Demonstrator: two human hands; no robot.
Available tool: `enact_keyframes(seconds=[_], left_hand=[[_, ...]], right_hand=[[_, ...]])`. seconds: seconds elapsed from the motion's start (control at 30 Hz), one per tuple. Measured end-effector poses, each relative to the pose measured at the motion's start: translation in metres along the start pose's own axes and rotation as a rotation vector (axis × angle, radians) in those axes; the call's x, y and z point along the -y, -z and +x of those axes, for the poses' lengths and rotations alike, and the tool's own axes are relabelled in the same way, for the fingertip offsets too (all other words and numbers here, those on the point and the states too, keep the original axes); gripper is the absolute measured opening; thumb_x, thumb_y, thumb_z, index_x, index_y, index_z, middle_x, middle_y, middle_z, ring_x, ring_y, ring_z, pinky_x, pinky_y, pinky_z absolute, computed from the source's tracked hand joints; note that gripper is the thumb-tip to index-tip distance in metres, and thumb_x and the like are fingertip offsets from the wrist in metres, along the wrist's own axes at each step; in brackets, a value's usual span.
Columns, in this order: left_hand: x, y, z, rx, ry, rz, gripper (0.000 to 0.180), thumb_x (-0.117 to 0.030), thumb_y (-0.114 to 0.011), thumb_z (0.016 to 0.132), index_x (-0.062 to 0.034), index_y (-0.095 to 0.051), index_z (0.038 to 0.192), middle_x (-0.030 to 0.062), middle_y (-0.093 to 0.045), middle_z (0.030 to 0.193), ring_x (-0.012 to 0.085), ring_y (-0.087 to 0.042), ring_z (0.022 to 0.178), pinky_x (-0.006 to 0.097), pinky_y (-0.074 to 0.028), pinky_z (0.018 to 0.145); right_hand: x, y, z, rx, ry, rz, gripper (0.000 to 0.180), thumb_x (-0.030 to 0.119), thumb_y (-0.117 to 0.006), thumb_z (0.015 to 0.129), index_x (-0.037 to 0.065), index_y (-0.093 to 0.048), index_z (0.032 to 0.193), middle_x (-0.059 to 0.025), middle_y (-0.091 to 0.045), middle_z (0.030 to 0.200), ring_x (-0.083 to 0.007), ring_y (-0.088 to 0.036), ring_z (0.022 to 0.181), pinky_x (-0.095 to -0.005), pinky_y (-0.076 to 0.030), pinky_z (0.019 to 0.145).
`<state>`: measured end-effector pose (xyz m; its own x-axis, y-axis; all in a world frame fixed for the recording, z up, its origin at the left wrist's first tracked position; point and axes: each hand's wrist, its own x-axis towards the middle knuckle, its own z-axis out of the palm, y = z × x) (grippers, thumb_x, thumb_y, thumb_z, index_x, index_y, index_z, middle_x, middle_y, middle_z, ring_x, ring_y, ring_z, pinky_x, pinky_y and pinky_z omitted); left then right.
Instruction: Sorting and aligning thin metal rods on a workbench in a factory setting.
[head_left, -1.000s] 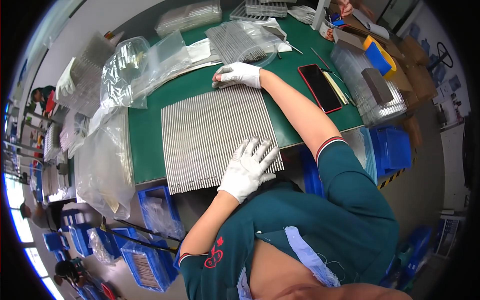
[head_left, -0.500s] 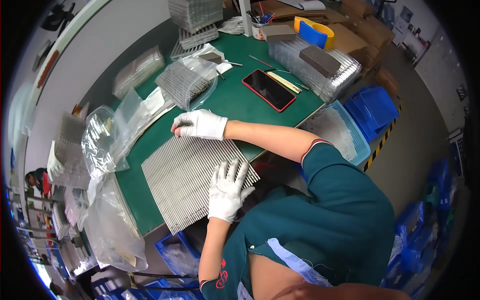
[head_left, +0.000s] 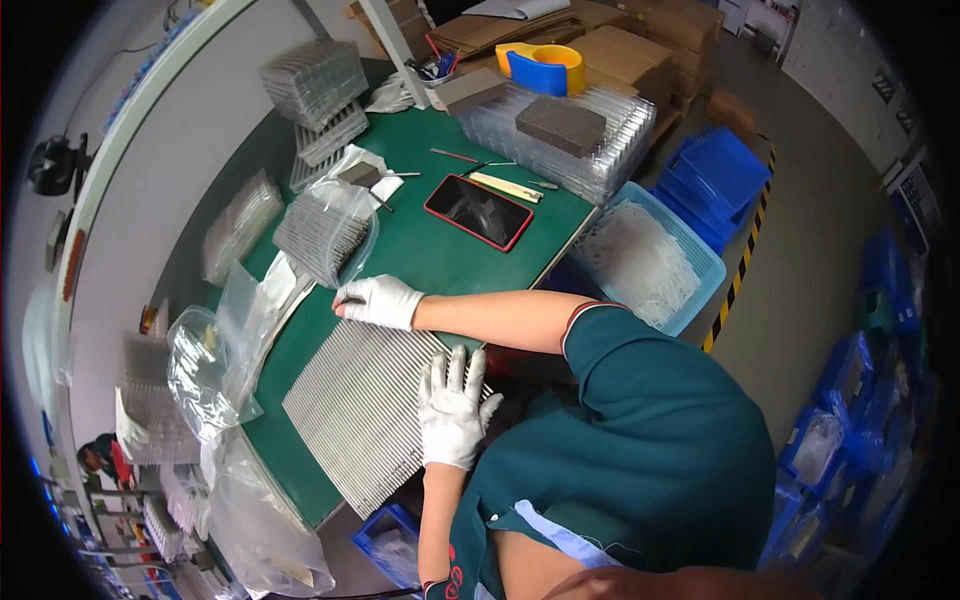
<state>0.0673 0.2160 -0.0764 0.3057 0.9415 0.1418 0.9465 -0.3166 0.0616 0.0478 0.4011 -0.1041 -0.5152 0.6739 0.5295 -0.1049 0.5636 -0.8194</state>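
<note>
Metal rods: a flat, side-by-side row of thin silvery metal rods (head_left: 350,410) is lying on the green worktop (head_left: 450,268), centring my clock, 12 at the top of the view.
Right hand: the white-gloved right hand (head_left: 380,303) is sitting at 12 o'clock, on the row's far edge; its grip is curling narrow, but I cannot tell whether it is pinching anything.
Left hand: the white-gloved left hand (head_left: 452,415) is resting at 3 o'clock over the row's edge, its grip spreading wide, closing on nothing.
Phone: a black-screened phone with a red rim (head_left: 480,212) is lying at 1 o'clock.
Plastic bag: a crumpled clear plastic bag (head_left: 200,365) is slumping towards 9 to 10 o'clock.
Tub: a light-blue plastic tub (head_left: 708,280) is standing at 2 o'clock, beyond the worktop's edge.
</note>
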Motion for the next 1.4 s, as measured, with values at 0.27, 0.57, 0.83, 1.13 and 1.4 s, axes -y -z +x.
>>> enact_keyframes(seconds=[0.27,0.57,0.83,1.13,1.4], left_hand=[[-0.003,0.000,0.002,0.030,0.034,0.049,0.072,-0.046,-0.058,0.075,-0.0073,-0.037,0.131,0.0163,-0.042,0.130,0.0375,-0.036,0.120,0.047,-0.027,0.102],[-0.010,-0.015,0.011,0.015,0.121,0.102,0.068,-0.040,-0.051,0.081,-0.0052,-0.030,0.135,0.0177,-0.037,0.134,0.0390,-0.033,0.123,0.046,-0.025,0.104],[0.063,0.016,-0.066,-0.054,0.513,0.189,0.076,-0.055,-0.047,0.081,-0.0097,-0.026,0.138,0.0175,-0.031,0.139,0.0374,-0.022,0.131,0.047,-0.014,0.108],[0.105,0.024,-0.115,-0.037,1.117,0.387,0.051,-0.044,-0.048,0.086,-0.0085,-0.051,0.122,0.0149,-0.053,0.119,0.0344,-0.055,0.094,0.042,-0.046,0.080],[0.093,0.027,-0.101,-0.066,1.219,0.338,0.046,-0.043,-0.048,0.085,-0.0115,-0.055,0.118,0.0080,-0.054,0.120,0.0309,-0.054,0.097,0.040,-0.045,0.083]], right_hand=[[-0.002,0.002,0.001,0.083,-0.105,0.079,0.022,0.026,-0.060,0.082,0.006,-0.064,0.091,-0.0094,-0.066,0.081,-0.0193,-0.064,0.075,-0.0289,-0.049,0.071],[0.004,0.003,0.001,-0.040,-0.122,0.192,0.019,0.021,-0.060,0.082,0.006,-0.064,0.091,-0.0064,-0.067,0.077,-0.0158,-0.065,0.072,-0.0260,-0.050,0.068],[0.000,0.009,-0.001,-0.056,-0.170,0.198,0.019,0.022,-0.061,0.081,0.007,-0.064,0.092,-0.0055,-0.067,0.077,-0.0156,-0.065,0.072,-0.0260,-0.050,0.069],[0.005,0.003,0.000,0.018,-0.173,0.129,0.020,0.025,-0.059,0.081,0.008,-0.065,0.090,-0.0061,-0.067,0.080,-0.0179,-0.065,0.075,-0.0276,-0.049,0.071],[0.001,0.002,-0.001,-0.030,-0.084,0.106,0.019,0.026,-0.059,0.080,0.009,-0.064,0.087,-0.0077,-0.066,0.080,-0.0235,-0.064,0.073,-0.0321,-0.049,0.068]])
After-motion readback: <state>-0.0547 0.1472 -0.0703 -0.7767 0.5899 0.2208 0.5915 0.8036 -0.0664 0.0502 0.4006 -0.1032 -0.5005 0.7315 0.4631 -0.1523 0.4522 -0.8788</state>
